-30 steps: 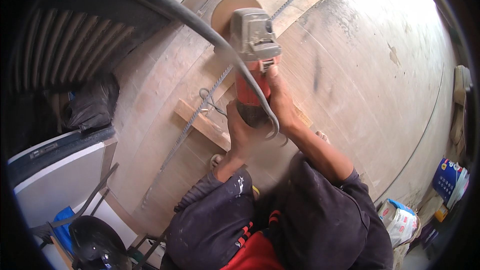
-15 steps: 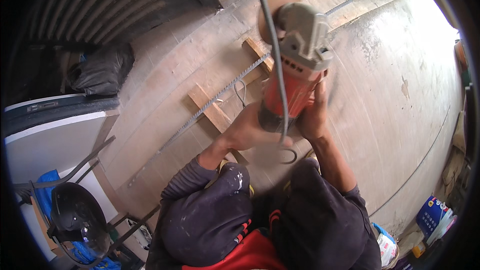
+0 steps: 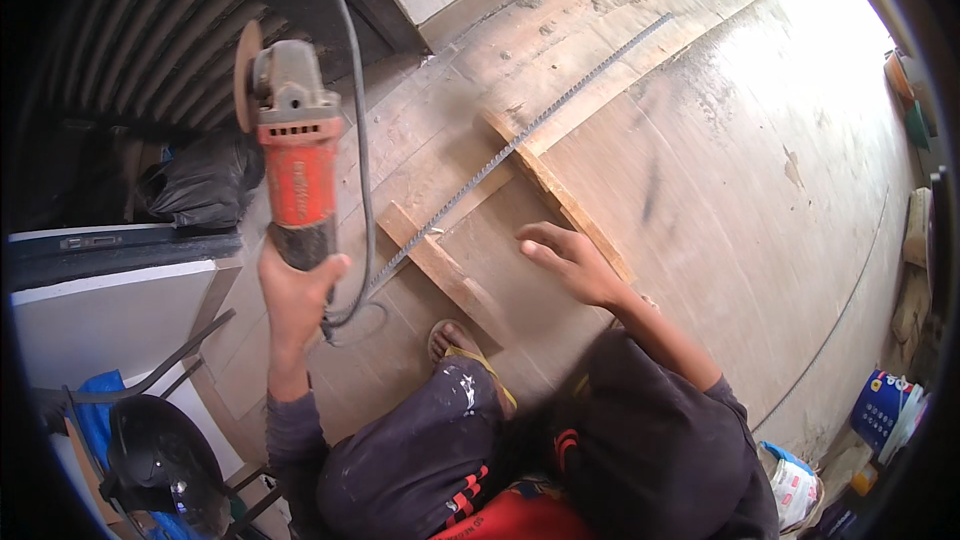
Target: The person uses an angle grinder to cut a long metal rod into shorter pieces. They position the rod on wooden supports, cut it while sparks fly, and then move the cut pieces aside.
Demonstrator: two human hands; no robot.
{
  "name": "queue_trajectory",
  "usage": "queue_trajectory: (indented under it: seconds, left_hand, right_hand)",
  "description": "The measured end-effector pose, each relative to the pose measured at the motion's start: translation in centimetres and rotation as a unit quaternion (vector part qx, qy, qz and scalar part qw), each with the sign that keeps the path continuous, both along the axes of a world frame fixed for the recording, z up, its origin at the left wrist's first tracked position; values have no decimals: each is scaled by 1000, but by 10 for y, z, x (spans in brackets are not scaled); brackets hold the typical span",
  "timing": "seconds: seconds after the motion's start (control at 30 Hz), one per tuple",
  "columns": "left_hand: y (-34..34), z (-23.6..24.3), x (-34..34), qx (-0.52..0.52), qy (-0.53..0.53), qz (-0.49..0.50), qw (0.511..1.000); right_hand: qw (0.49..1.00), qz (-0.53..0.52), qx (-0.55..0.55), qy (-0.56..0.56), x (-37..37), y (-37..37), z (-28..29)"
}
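Note:
My left hand (image 3: 295, 295) grips a red and grey angle grinder (image 3: 300, 180) by its dark end, holding it up at the left with the disc (image 3: 247, 75) at its top. A grey cord (image 3: 360, 90) hangs beside it. My right hand (image 3: 570, 265) is open, fingers loosely curved and holding nothing, near a long wooden piece (image 3: 555, 190). A ribbed steel bar (image 3: 590, 75) lies diagonally across that piece and a shorter wooden piece (image 3: 450, 275) on the tiled floor (image 3: 740, 240). My sandalled left foot (image 3: 450, 345) shows below them.
A dark slatted metal panel (image 3: 150, 30) and a black bag (image 3: 200, 190) are at upper left. A black helmet-like shell (image 3: 165, 460) lies among metal bars at lower left. A blue container (image 3: 880, 410), a white sack (image 3: 790, 485) and other items line the right side.
The grinder was held centrally by both hands. My left hand has carried it left, and my right hand has let go and moved down, now open. More of both wooden pieces and the bar shows.

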State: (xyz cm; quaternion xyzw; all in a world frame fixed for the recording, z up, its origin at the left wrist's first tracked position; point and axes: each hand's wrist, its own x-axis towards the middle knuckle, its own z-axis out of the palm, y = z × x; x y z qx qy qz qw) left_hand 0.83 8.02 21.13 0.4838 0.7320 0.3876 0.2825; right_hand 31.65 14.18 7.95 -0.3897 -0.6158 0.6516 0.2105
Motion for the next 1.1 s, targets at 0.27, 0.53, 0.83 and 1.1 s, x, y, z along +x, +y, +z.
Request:
queue_trajectory:
  seconds: [0.27, 0.53, 0.83, 1.1]
  left_hand:
    - [2, -67, -87, 31, 66, 152, 986]
    - [-7, -133, -106, -45, 156, 209, 964]
    - [28, -157, -133, -165, 325, 74, 928]
    - [94, -178, -154, -131, 376, -62, 915]
  right_hand:
    - [996, -36, -19, -74, 13, -18, -15]
    - [995, -8, 14, -102, -19, -18, -25]
    - [990, 42, -4, -132, -37, -28, -26]
    - [985, 2, 37, -169, -31, -7, -21]
